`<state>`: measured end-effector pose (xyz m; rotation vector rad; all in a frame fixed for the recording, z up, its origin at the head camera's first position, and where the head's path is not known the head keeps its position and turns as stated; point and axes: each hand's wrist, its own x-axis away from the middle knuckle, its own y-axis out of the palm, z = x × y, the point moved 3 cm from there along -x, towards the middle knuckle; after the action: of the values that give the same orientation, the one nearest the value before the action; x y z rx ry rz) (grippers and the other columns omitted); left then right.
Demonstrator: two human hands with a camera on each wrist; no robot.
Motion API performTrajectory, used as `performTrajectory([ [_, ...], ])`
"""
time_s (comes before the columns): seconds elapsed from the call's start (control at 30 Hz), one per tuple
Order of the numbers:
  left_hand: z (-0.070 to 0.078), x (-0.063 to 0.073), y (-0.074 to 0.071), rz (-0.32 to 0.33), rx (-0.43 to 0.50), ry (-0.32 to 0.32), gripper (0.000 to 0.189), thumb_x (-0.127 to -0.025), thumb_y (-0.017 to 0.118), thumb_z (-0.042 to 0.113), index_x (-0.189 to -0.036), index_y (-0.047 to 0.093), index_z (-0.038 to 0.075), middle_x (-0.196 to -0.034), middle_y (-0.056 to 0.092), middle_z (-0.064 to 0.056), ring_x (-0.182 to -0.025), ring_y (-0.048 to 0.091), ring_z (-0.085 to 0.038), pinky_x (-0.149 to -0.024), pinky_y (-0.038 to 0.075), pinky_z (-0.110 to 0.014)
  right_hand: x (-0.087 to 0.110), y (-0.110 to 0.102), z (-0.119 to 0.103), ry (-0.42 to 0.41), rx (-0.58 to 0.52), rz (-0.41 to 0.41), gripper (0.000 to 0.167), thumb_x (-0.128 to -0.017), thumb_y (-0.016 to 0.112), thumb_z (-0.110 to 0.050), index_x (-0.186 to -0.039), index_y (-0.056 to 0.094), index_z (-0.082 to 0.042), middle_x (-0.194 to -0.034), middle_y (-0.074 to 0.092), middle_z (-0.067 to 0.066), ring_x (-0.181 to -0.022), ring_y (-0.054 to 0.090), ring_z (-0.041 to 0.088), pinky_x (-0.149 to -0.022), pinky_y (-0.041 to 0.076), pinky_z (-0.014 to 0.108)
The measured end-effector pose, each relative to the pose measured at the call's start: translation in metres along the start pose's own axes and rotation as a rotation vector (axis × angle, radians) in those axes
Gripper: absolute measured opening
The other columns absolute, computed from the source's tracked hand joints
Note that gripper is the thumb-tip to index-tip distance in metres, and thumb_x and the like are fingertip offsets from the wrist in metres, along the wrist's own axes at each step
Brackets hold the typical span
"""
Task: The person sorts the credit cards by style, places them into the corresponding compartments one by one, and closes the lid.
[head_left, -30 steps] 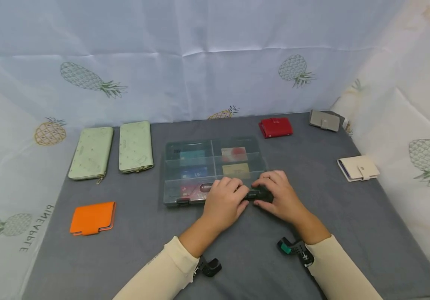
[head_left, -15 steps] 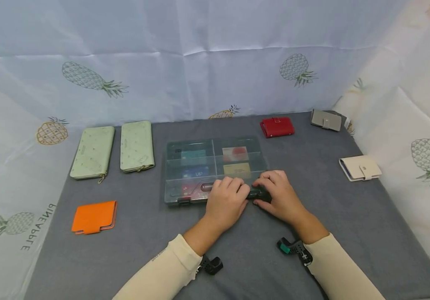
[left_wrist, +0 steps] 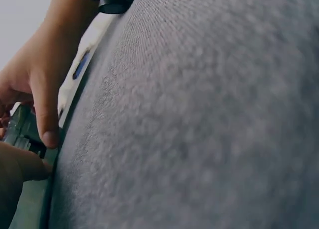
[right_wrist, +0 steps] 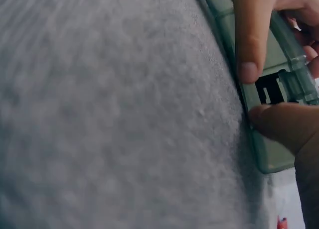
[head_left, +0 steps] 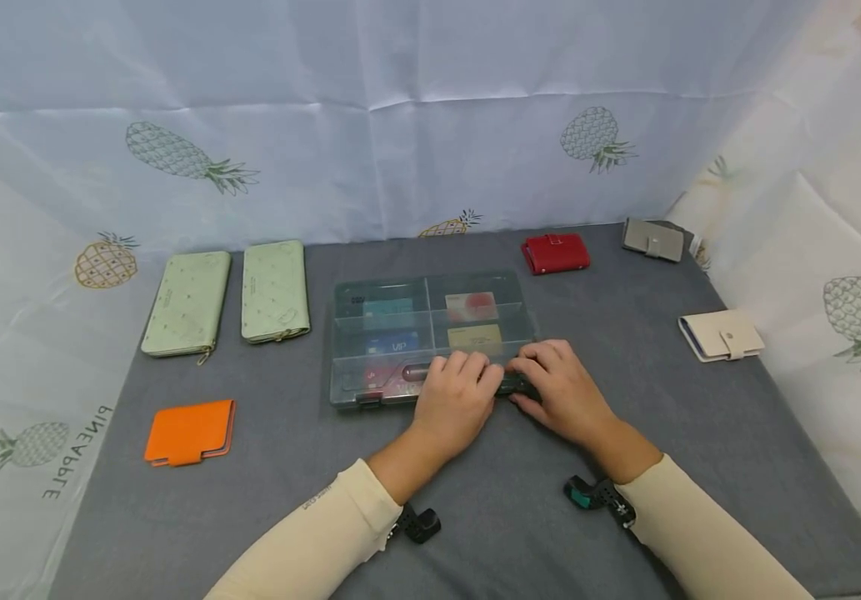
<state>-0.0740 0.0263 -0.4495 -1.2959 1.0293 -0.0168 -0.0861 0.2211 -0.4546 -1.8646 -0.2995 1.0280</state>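
A see-through greenish compartment box [head_left: 381,287] lies closed in the middle of the table in the head view, with several cards inside. My left hand [head_left: 454,402] grips its front edge, fingers over the lid and thumb on the front wall. Just to the right, my right hand [head_left: 561,392] holds the same edge near the front right corner. Between the two thumbs, a black latch [right_wrist: 269,88] shows on the front wall in the right wrist view. The left wrist view has my left hand [left_wrist: 17,176] below and my right hand [left_wrist: 42,64] above.
Two light-green zip wallets [head_left: 186,304] and an orange card holder [head_left: 190,432] lie to the left. At the back right sit a red wallet [head_left: 556,253] and a grey one [head_left: 653,240]. A cream wallet [head_left: 720,335] lies near the right edge. Patterned cloth [head_left: 400,167] hangs behind.
Both hands stay at the front edge of the box with hardly any movement. My right forearm has shifted slightly to the right. The box remains closed.
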Motion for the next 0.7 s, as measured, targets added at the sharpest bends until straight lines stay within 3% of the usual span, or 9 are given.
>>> performTrajectory([
  [0.1, -0.003, 0.0, -0.004, -0.043, 0.081, -0.001, 0.022, -0.09, 0.085, 0.024, -0.102, 0.068, 0.018, -0.103, 0.064, 0.0, -0.086, 0.059, -0.021, -0.068, 0.042, -0.036, 0.002, -0.006, -0.005, 0.035, -0.066, 0.034, 0.043, -0.083, 0.093, -0.02, -0.117, 0.071, -0.007, -0.113, 0.063, 0.012, -0.1, 0.057, 0.034, -0.094, 0.043, 0.054],
  [0.2, -0.005, 0.0, -0.008, -0.087, 0.17, -0.009, 0.02, -0.092, 0.083, 0.021, -0.105, 0.069, 0.017, -0.106, 0.065, -0.001, -0.091, 0.06, -0.022, -0.071, 0.043, -0.037, 0.01, -0.013, -0.017, 0.008, -0.103, 0.077, 0.024, -0.098, 0.078, -0.031, -0.108, 0.076, -0.01, -0.102, 0.067, 0.006, -0.088, 0.059, 0.027, -0.081, 0.046, 0.048],
  [0.3, -0.005, -0.001, -0.009, -0.119, 0.204, -0.014, 0.011, -0.098, 0.076, 0.017, -0.107, 0.07, 0.017, -0.109, 0.066, -0.001, -0.094, 0.06, -0.022, -0.073, 0.044, -0.037, 0.019, -0.018, -0.029, -0.048, -0.041, 0.048, 0.031, -0.107, 0.065, -0.039, -0.106, 0.082, -0.014, -0.083, 0.064, -0.003, -0.069, 0.054, 0.017, -0.066, 0.043, 0.041],
  [0.43, -0.006, -0.001, -0.01, -0.143, 0.202, -0.023, 0.012, -0.097, 0.077, 0.019, -0.106, 0.07, 0.018, -0.11, 0.065, -0.001, -0.096, 0.06, -0.021, -0.076, 0.045, -0.038, 0.025, -0.018, -0.035, -0.048, 0.082, -0.074, 0.033, -0.099, 0.074, -0.038, -0.123, 0.082, -0.016, -0.066, 0.05, -0.007, -0.054, 0.04, 0.011, -0.059, 0.034, 0.035],
  [0.53, -0.006, -0.001, -0.01, -0.149, 0.202, -0.028, 0.015, -0.095, 0.08, 0.02, -0.106, 0.07, 0.018, -0.11, 0.065, -0.001, -0.096, 0.06, -0.021, -0.076, 0.046, -0.038, 0.026, -0.015, -0.034, -0.031, 0.134, -0.153, 0.046, -0.089, 0.082, -0.034, -0.131, 0.079, -0.015, -0.063, 0.046, -0.007, -0.052, 0.036, 0.01, -0.06, 0.032, 0.033],
  [0.7, -0.007, 0.0, -0.011, -0.14, 0.221, -0.028, 0.016, -0.094, 0.081, 0.019, -0.106, 0.07, 0.017, -0.11, 0.065, -0.001, -0.096, 0.061, -0.022, -0.075, 0.045, -0.038, 0.025, -0.01, -0.033, 0.002, 0.071, -0.18, 0.051, -0.083, 0.089, -0.028, -0.13, 0.078, -0.011, -0.063, 0.052, -0.01, -0.053, 0.04, 0.003, -0.061, 0.033, 0.031],
])
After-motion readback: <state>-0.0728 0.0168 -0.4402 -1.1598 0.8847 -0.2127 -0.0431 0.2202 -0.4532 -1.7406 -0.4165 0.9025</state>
